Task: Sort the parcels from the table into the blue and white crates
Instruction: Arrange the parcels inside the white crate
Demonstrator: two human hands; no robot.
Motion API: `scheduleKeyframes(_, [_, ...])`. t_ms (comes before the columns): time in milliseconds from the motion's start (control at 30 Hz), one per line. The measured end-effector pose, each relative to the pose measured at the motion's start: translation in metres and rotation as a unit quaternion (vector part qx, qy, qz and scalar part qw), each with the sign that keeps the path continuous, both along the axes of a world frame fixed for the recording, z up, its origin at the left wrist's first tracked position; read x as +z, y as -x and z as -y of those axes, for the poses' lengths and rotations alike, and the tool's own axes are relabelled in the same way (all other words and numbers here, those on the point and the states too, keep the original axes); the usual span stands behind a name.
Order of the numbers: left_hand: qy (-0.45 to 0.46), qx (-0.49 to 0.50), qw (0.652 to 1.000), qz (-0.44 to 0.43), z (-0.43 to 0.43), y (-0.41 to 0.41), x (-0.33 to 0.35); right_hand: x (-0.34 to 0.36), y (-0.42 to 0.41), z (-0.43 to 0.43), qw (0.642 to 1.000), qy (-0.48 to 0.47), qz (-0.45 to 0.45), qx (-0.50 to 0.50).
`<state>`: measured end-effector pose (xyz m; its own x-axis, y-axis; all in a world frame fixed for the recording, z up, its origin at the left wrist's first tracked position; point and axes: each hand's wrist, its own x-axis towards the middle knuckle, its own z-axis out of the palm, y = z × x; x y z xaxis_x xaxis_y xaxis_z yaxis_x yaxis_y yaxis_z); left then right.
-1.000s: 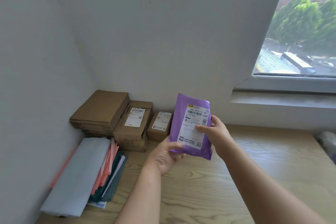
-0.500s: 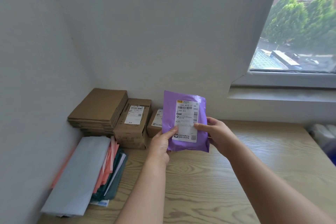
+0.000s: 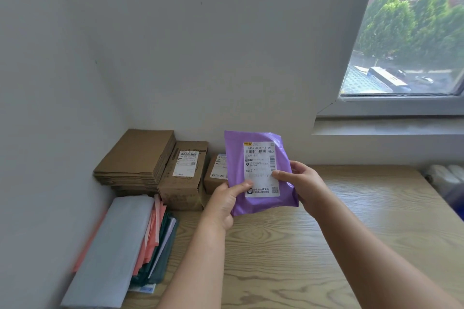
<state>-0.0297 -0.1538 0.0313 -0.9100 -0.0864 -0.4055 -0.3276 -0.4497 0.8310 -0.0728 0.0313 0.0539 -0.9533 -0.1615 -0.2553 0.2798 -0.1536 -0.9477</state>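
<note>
A purple plastic parcel [image 3: 236, 158] with a white shipping label facing me is held upright above the wooden table [image 3: 313, 246]. My left hand [image 3: 224, 202] grips its lower left corner, thumb on the label. My right hand [image 3: 301, 184] pinches its right edge, thumb on the label too. Two brown cardboard parcels stand by the back wall: a larger one [image 3: 184, 175] and a smaller one [image 3: 214, 173] partly hidden behind the purple parcel. No crate is clearly in view.
A stack of flattened cardboard [image 3: 136, 158] lies in the back left corner. In front of it lies a pile of grey, pink and dark green mailer bags [image 3: 118, 246]. White rolled items [image 3: 444, 174] sit at the table's far right edge, below the window sill [image 3: 386, 128].
The purple parcel has been turned more upright and square to me. My left hand shifted from under it to gripping its lower left corner with the thumb on the label.
</note>
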Motion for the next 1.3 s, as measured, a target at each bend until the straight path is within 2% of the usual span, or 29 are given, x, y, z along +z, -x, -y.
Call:
scheduleKeyframes(100, [0.018,-0.034,0.999,-0.006,-0.008,0.001,-0.003,0.001,-0.003,-0.004,1.000,0.004,0.010,-0.010])
scheduleKeyframes(567, [0.077,-0.051,0.995,-0.028,-0.022,0.019,0.014,0.011,-0.011,-0.021,1.000,0.007,0.005,-0.020])
scheduleKeyframes(767, [0.097,-0.099,0.989,-0.047,-0.037,0.034,0.022,0.014,-0.018,-0.039,0.998,0.049,0.008,-0.023])
scheduleKeyframes(900, [0.095,-0.143,0.984,-0.047,-0.061,0.041,0.013,0.012,-0.031,-0.059,0.999,0.034,0.015,-0.034])
scheduleKeyframes(1100, [0.079,-0.238,0.967,-0.041,-0.122,0.042,-0.003,-0.010,-0.062,-0.113,0.988,0.044,0.013,-0.151])
scheduleKeyframes(1300, [0.073,-0.363,0.928,-0.038,-0.223,0.018,-0.010,-0.025,-0.119,-0.197,0.960,0.052,0.016,-0.275])
